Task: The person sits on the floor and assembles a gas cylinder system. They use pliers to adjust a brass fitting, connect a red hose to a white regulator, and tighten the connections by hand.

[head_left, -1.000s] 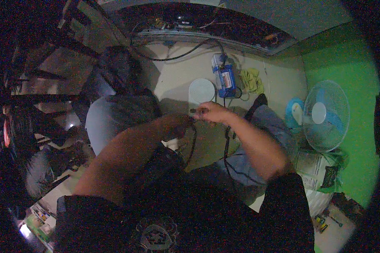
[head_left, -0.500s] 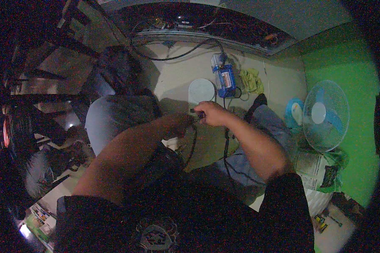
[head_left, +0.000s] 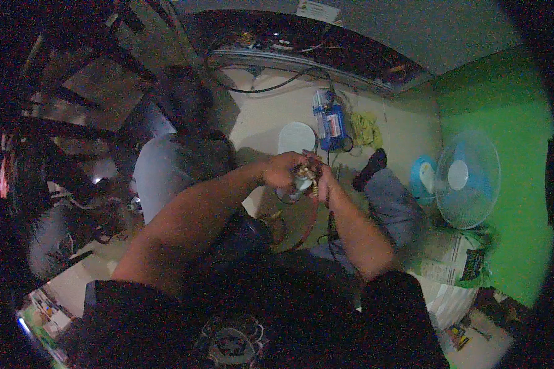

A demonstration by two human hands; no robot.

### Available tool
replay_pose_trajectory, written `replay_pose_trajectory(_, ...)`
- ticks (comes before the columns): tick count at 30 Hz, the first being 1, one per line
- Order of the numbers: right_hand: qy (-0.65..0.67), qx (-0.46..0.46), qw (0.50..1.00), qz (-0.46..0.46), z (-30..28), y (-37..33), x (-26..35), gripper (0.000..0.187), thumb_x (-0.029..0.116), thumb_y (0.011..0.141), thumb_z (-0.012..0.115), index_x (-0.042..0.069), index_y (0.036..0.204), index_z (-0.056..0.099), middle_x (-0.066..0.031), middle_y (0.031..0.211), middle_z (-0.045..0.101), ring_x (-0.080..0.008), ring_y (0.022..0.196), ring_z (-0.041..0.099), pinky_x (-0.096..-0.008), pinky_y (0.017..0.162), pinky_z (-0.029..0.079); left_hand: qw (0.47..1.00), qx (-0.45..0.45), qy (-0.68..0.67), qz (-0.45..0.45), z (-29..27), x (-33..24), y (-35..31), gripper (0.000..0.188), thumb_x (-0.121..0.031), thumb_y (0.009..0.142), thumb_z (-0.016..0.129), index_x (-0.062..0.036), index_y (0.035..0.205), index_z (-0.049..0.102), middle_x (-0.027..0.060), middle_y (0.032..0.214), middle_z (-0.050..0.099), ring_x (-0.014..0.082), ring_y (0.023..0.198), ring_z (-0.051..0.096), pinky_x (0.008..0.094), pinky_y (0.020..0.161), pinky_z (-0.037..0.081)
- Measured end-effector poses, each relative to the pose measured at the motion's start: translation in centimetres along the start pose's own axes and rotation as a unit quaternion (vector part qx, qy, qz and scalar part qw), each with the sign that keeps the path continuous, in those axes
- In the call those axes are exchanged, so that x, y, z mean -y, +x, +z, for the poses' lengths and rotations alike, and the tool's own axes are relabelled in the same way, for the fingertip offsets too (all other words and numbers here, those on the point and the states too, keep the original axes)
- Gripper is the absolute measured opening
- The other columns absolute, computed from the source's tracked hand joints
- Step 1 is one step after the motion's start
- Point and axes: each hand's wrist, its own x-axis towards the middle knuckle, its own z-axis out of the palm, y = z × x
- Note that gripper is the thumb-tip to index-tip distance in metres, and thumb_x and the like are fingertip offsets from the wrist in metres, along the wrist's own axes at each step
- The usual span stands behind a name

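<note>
Apparently a brass-coloured fitting (head_left: 305,170) w/ pale rounded part (head_left: 302,183), held betw. L hand (head_left: 281,170) & R hand (head_left: 324,186) over floor (head_left: 261,111), nr white round-topped object (head_left: 297,136). Both hands closed on it; exact finger placement blurred. Prob. metal: stiff, dense for size, maybe slick. Best gripped by body, not reddish hose (head_left: 311,218), which likely flexes & tugs.

The brass-coloured piece (head_left: 306,171) is blurred — too small to identify.
</note>
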Motion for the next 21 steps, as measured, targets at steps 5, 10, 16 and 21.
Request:
replay_pose_trajectory(5,-0.024,0.059,0.998,-0.029,-5.2,-0.8,-1.5,0.048,0.044,0.09,0.065,0.013,0.126,0.06,-0.0073,0.124,0.064,-0.025,0.109,0.063,-0.0471,0.089,0.054,0.939,-0.159,0.128,-0.278,-2.7,-5.5,-1.1,0.064,-0.018,0.069,0.079,-0.0041,0.127,0.054,0.0217,0.115,0.061,0.0376,0.11,0.06,0.0483,0.095,0.049)
replay_pose_trajectory(10,-0.083,0.061,0.994,0.021,-13.2,-0.9,-3.1,0.048,0.037,0.088,0.07,0.014,0.128,0.058,-0.0101,0.124,0.063,-0.027,0.112,0.061,-0.0474,0.085,0.054,0.966,0.164,0.12,-0.162,-5.8,-9.1,-4.3,0.054,-0.039,0.086,0.071,-0.0047,0.126,0.057,0.0205,0.11,0.065,0.0357,0.098,0.064,0.0469,0.087,0.051)
replay_pose_trajectory(16,-0.105,0.042,0.994,-0.008,-10.7,2.4,-6.0,0.049,0.027,0.086,0.072,0.012,0.13,0.056,-0.0119,0.125,0.062,-0.0283,0.115,0.059,-0.0483,0.09,0.051,0.94,0.244,-0.167,-0.17,-5.9,-12.8,-10.3,0.047,-0.043,0.088,0.07,-0.0053,0.115,0.063,0.0102,0.101,0.067,0.0215,0.092,0.061,0.0392,0.083,0.049)
replay_pose_trajectory(21,0.032,-0.028,0.996,-0.077,-3.8,3.6,-5.4,0.048,0.024,0.086,0.07,0.011,0.13,0.055,-0.012,0.125,0.062,-0.0292,0.116,0.059,-0.0493,0.094,0.049,0.957,0.206,-0.199,-0.044,-6.2,-15.7,-12.1,0.036,-0.011,0.076,0.077,-0.0035,0.108,0.063,0.0063,0.099,0.067,0.0165,0.094,0.059,0.0341,0.082,0.049)
